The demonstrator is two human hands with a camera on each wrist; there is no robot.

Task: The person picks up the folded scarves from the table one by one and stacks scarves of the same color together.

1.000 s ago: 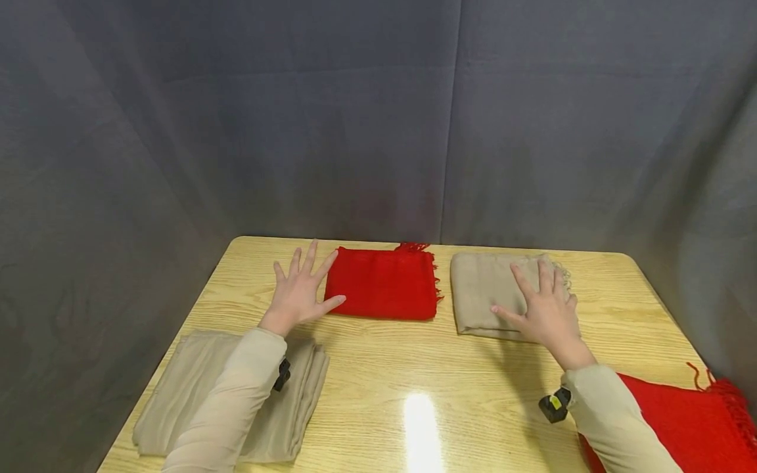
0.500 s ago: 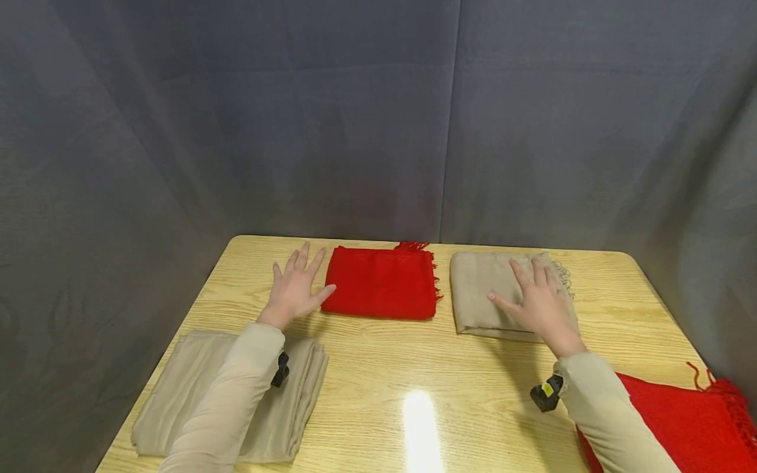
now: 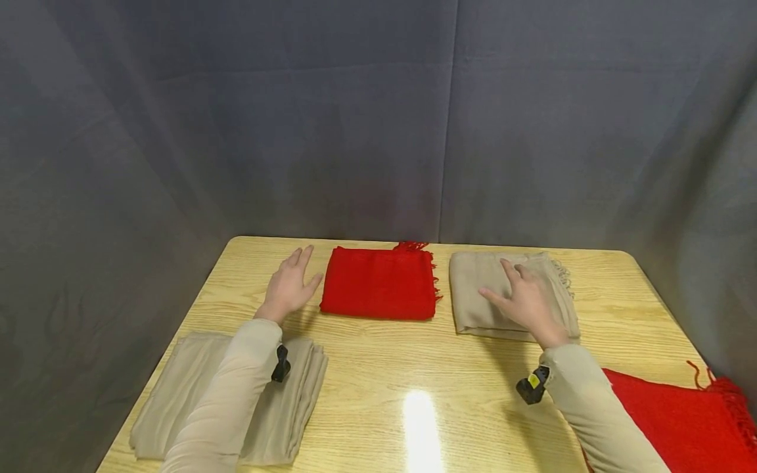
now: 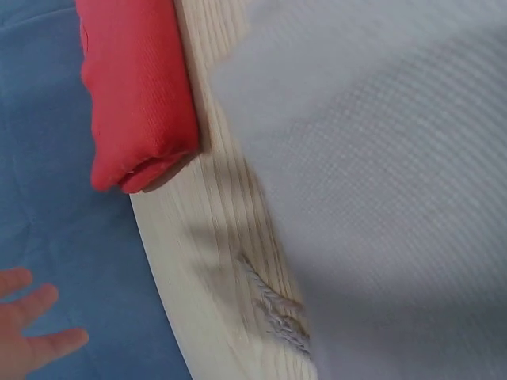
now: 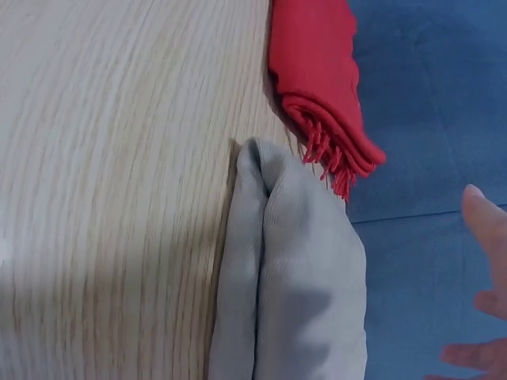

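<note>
Both Hands Held Out on Either Side of the Red Bundle

Nearest the person, in front of the red bundle and well to its left, the beige stack lies on the wooden table, its layered folds showing along the right edge. In front of the bundle on the other side, well to the right, the fringed red cloth runs out of the head view. Pale sleeves pass over both, and each wrist carries a small black device.

Farther off, the left hand is just beside the bundle's left end, fingers nearly straight and close together, thumb standing off. To the right of the bundle, the right hand is over the folded beige cloth, thumb and forefinger spread apart; I cannot tell whether it touches the fabric.

The bundle itself lies flat near the table's far edge, red fringe poking out at its right end and back right corner. The folded beige cloth sits just beside it on the right, with a fringe at its own right end. Behind the bundle hangs a blue-grey curtain.
</note>
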